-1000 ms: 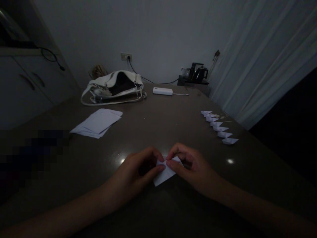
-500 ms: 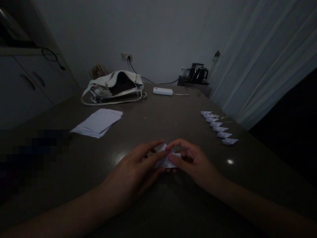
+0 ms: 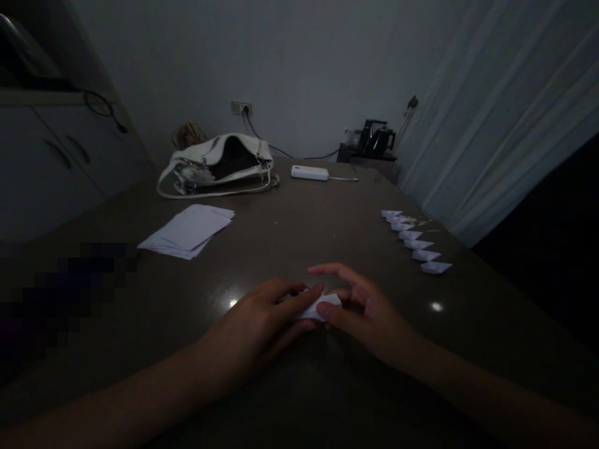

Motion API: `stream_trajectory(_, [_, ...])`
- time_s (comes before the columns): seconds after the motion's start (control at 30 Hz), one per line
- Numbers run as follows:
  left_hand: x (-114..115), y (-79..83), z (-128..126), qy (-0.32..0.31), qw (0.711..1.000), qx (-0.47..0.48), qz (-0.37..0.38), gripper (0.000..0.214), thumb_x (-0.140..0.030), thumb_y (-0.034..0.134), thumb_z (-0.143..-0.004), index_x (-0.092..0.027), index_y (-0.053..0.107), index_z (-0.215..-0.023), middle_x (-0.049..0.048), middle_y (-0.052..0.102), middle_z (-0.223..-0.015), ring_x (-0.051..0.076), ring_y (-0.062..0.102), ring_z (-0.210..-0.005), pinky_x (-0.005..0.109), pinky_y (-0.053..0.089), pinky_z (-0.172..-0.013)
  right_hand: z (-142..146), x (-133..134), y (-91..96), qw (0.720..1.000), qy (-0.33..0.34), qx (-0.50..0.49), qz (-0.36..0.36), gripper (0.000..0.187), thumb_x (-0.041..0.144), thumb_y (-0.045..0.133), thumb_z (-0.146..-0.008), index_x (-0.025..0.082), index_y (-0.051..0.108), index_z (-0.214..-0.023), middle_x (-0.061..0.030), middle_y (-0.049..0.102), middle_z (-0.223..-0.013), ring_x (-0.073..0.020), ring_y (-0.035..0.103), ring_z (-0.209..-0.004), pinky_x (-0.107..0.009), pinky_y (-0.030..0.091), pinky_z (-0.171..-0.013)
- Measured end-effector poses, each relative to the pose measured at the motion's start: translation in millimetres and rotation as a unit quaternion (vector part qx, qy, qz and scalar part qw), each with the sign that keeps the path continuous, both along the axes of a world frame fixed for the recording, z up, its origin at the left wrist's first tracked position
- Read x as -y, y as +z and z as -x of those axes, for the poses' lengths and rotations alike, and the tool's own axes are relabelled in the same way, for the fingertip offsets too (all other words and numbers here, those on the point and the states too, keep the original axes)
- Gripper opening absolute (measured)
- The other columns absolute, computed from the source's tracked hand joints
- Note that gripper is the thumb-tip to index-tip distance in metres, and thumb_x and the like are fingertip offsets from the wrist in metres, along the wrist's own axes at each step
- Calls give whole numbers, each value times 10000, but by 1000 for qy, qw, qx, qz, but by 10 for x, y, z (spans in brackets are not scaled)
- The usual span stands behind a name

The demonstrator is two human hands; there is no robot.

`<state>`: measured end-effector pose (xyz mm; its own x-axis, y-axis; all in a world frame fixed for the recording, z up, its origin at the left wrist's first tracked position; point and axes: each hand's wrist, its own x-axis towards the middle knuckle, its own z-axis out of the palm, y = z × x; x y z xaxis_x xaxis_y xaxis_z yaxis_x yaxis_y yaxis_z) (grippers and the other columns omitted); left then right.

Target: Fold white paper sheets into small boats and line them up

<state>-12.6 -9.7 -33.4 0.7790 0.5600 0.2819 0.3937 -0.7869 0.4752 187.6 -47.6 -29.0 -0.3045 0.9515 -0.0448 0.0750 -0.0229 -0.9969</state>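
A small piece of folded white paper [image 3: 331,299] is held between both hands just above the dark table, partly covered by the fingers. My left hand [image 3: 262,318] is closed on its left side, fingers over the top and underneath. On the right end, my right hand [image 3: 365,305] pinches it with the thumb in front, while the index finger is stretched out above the paper. Over to the right stands a row of several small folded paper boats [image 3: 422,255]. A stack of white paper sheets [image 3: 191,231] lies to the left.
A white handbag [image 3: 219,163] sits open at the back left of the table [image 3: 290,243]. Behind the hands lies a white power bank [image 3: 309,173] with a short cable. A black kettle [image 3: 381,140] stands at the far right, near a pale curtain [image 3: 486,93].
The raised peak of the folded paper has gone down, and the paper now looks flatter. My right index finger has lifted away from it. Both hands stay in nearly the same place.
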Motion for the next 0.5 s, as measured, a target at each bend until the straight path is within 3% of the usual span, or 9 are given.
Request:
stream_trajectory(0.1, [-2,27,-5,-1,1000,1,15,346,-293,424,-941,-249,503,-1274,80,580,-1196,188,565,-1046,305,484,-858,14,-1,7,999,4,14,-33,259,238,611,-838,220,532,-1085,1,645,-857,-105,624,-766,-217,477,-681])
stream_trajectory(0.23, [0,58,-13,-4,999,9,44,314,-262,402,-948,-223,540,-1227,77,592,-1152,176,566,-1018,283,472,-847,14,-11,5,991,-4,70,-116,215,265,636,-822,201,569,-1016,-24,666,-924,-138,636,-840,-272,489,-764])
stream_trajectory(0.37, [4,101,-24,-7,994,30,107,321,-246,392,-951,-228,539,-1235,66,602,-1110,161,574,-977,259,458,-829,-25,-30,17,967,-44,148,-200,175,287,649,-810,197,653,-961,-36,692,-898,-156,640,-796,-279,493,-706])
stream_trajectory(0.5, [18,131,-30,-2,982,56,181,306,-272,392,-952,-226,576,-1192,37,642,-951,147,594,-834,235,456,-732,-53,-49,23,956,-84,172,-222,156,311,655,-806,208,692,-918,-21,698,-805,-143,630,-694,-259,483,-636])
